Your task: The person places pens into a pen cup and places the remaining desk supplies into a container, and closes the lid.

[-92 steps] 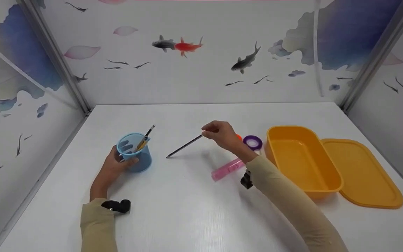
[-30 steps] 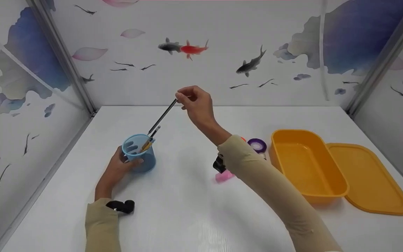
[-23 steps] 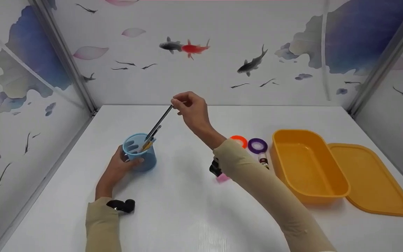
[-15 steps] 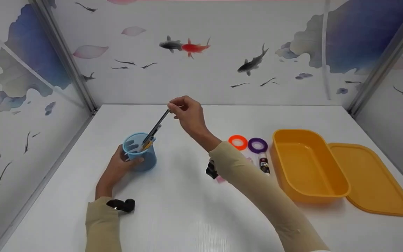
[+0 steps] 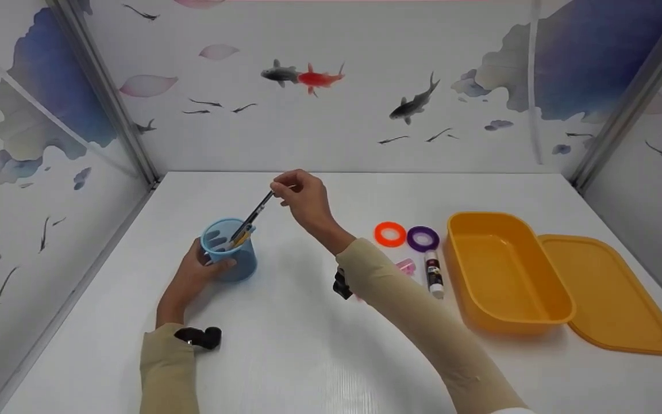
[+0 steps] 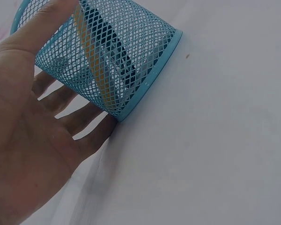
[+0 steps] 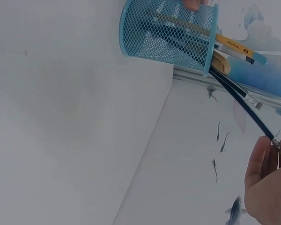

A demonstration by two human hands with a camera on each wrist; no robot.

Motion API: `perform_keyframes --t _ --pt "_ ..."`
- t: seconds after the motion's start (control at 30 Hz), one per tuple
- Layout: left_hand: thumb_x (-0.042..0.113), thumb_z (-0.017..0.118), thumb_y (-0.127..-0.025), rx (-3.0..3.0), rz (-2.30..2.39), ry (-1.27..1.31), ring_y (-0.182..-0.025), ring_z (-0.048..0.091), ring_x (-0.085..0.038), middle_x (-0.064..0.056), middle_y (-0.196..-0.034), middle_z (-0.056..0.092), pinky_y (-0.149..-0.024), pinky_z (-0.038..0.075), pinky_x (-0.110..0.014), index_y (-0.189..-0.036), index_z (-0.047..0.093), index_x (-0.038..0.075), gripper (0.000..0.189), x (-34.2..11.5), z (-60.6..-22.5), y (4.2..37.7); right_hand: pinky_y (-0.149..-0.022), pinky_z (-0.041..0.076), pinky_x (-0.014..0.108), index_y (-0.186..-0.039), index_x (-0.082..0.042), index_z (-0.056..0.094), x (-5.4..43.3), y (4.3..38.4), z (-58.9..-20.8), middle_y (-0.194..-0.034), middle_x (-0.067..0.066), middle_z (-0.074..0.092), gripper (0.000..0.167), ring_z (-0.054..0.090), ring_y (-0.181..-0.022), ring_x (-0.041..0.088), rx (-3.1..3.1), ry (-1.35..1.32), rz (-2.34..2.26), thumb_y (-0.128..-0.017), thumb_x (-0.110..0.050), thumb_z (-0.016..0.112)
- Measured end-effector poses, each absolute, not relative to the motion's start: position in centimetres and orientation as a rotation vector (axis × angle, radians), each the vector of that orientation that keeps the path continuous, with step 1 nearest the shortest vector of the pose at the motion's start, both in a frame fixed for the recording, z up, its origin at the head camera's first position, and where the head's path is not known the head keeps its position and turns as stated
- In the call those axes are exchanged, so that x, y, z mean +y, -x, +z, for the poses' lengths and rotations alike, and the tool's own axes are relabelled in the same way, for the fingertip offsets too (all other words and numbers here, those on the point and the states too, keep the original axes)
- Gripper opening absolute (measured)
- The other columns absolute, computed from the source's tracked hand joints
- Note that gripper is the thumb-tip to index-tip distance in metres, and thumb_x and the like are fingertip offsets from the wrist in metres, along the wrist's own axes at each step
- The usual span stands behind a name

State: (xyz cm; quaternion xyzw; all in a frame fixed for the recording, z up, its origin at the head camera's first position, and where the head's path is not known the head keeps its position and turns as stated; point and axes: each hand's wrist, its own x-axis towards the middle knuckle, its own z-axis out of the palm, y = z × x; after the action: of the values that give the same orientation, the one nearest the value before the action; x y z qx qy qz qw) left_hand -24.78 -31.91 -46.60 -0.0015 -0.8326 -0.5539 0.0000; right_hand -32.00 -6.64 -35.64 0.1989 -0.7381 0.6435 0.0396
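Note:
On the left of the table, my left hand (image 5: 193, 275) grips a light blue mesh pen cup (image 5: 241, 266), thumb and fingers round its side. The left wrist view shows the mesh cup (image 6: 131, 42) leaning within that hand. Thumb and fingertips of my right hand (image 5: 309, 202) pinch the upper end of a dark pencil (image 5: 261, 206). Its lower part is inside the cup, slanting over the rim. In the right wrist view the pinched pencil (image 7: 248, 110) has a silvery end, beside another dark pencil (image 7: 241, 88) and a yellow marker (image 7: 233, 44) in the cup.
An orange ring (image 5: 389, 244) and a purple ring (image 5: 423, 249) lie right of centre. Nearby are a glue stick (image 5: 434, 275) and a pink tube (image 5: 405, 266), partly behind my right sleeve. A yellow box (image 5: 453, 270) stands further right, with its lid (image 5: 618, 299) beside it.
My right hand has carried the pencil from mid-table up and left to the cup, then lowered it in. The left hand keeps its grip. More of the rings and glue stick shows.

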Motion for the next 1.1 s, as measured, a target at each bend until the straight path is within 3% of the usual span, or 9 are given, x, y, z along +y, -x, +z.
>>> perform_keyframes --t 0.2,0.4,0.67,1.1 --pt "0.035 0.073 -0.091 -2.639 -1.737 -0.026 -0.154 0.02 -0.041 -0.016 -0.164 0.027 -0.124 0.021 -0.061 -0.158 0.015 0.01 0.093 -32.1 -46.7 24.8 -0.088 0.061 0.032 -0.11 -0.009 0.072 -7.2 31.9 -36.3 -0.105 0.006 0.071 0.017 0.067 -0.092 0.014 -2.33 -0.563 1.961 -0.096 -0.019 0.068" --pt "0.035 0.073 -0.091 -2.65 -1.742 -0.052 -0.155 0.018 -0.041 -0.016 -0.165 0.025 -0.125 0.021 -0.059 -0.159 0.013 0.011 0.094 -32.1 -46.6 24.9 -0.08 0.06 0.023 -0.112 -0.006 0.073 -7.5 31.7 -37.2 -0.106 0.006 0.072 0.021 0.066 -0.092 0.014 -2.383 -0.597 1.919 -0.095 -0.018 0.069" --pt "0.033 0.073 -0.091 -2.651 -1.713 -0.026 -0.154 0.02 -0.042 -0.017 -0.164 0.026 -0.125 0.023 -0.058 -0.159 0.014 0.009 0.093 -32.0 -46.5 25.0 -0.08 0.06 0.024 -0.111 -0.008 0.073 -7.7 31.8 -37.7 -0.103 0.007 0.072 0.019 0.067 -0.092 0.017 -2.369 -0.592 1.946 -0.096 -0.017 0.068" --pt "0.033 0.074 -0.091 -2.64 -1.708 -0.024 -0.154 0.021 -0.041 -0.017 -0.164 0.028 -0.124 0.022 -0.06 -0.158 0.016 0.009 0.091 -32.1 -46.6 24.9 -0.081 0.06 0.023 -0.112 -0.011 0.073 -8.1 31.4 -37.8 -0.103 0.004 0.071 0.018 0.063 -0.088 0.012 -2.373 -0.629 1.901 -0.098 -0.018 0.064"
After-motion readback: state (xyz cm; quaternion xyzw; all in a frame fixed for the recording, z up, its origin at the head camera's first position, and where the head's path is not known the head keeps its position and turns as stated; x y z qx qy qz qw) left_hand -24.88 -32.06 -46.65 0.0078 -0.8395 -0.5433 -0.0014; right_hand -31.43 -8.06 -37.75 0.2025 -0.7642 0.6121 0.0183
